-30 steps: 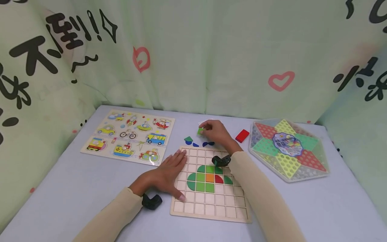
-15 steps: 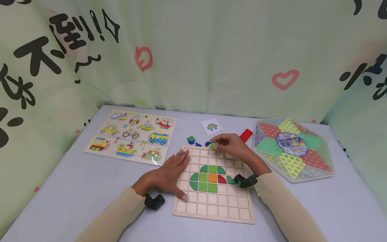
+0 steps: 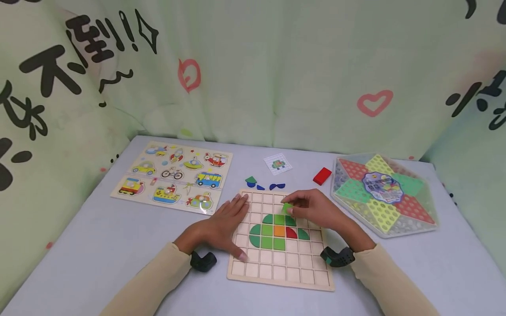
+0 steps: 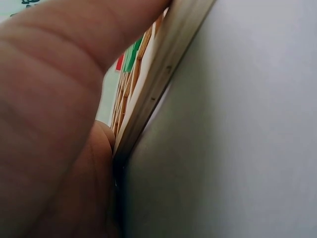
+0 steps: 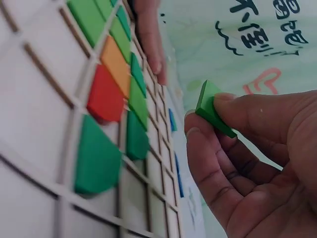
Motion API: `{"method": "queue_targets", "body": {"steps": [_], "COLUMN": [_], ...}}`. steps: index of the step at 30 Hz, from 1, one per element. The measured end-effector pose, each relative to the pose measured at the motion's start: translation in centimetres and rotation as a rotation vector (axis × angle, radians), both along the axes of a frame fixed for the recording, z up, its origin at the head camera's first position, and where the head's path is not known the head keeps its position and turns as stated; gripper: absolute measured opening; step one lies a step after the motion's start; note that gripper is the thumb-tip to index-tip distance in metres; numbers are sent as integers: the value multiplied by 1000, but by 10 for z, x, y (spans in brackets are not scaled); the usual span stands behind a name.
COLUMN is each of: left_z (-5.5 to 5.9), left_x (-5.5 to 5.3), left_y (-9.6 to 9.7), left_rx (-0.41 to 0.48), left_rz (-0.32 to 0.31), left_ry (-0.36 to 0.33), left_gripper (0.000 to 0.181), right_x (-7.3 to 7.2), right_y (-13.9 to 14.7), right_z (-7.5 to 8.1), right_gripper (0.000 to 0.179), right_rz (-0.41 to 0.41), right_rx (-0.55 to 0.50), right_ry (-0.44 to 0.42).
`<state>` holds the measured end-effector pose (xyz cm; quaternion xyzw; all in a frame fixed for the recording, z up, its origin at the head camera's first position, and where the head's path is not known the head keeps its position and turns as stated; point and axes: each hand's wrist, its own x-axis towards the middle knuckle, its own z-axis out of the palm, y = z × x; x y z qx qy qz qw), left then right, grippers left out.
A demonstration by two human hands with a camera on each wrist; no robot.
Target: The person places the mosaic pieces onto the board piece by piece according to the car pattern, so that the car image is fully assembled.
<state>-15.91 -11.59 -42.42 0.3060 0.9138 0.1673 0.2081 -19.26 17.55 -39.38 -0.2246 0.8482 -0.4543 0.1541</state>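
In the head view a wooden grid board [image 3: 272, 274] lies on the table with green, orange and red tiles set in its middle cells. My left hand [image 3: 221, 228] rests along the board's left edge, fingers spread and straight. Between thumb and fingers my right hand [image 3: 316, 208] pinches a green square tile [image 5: 210, 104], held tilted above the upper part of the board. The left wrist view shows the thumb [image 4: 74, 59] against the board's side [image 4: 158, 74]. A red quarter-round tile [image 5: 105, 94] sits beside an orange tile [image 5: 115, 67] in the right wrist view.
Beyond the board lie blue pieces [image 3: 277, 186], a green piece [image 3: 251, 179] and a small pattern card [image 3: 278, 163]. A red block [image 3: 322, 176] is near the hexagonal plastic box [image 3: 383, 188] at right. A vehicle picture puzzle [image 3: 215, 193] lies at left.
My right hand has come back from beside the card to over the board, carrying the green tile. The card is uncovered now. The left hand stays on the board's edge.
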Motion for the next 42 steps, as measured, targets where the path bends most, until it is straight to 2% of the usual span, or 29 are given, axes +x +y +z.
{"method": "queue_targets", "body": {"steps": [5, 12, 22, 28, 37, 42], "left_z": [2, 2, -1, -1, 0, 0], "left_x": [-1, -1, -1, -1, -1, -1], "left_y": [0, 0, 0, 1, 1, 1], "left_rx": [0, 15, 1, 1, 13, -3], "left_rz": [-1, -10, -6, -6, -15, -11], "left_ry": [1, -5, 4, 6, 3, 7], "left_gripper": [132, 132, 132, 132, 132, 132], "right_x": [17, 35, 55, 61, 67, 67], "right_y": [3, 10, 7, 3, -1, -5], "right_z": [-5, -2, -3, -3, -9, -10], "right_gripper": [21, 25, 24, 23, 20, 22], "right_rz": [58, 82, 77, 78, -17, -35], "right_rx": [-25, -12, 88, 130, 215, 250], "right_ry": [-39, 33, 6, 70, 133, 168]}}
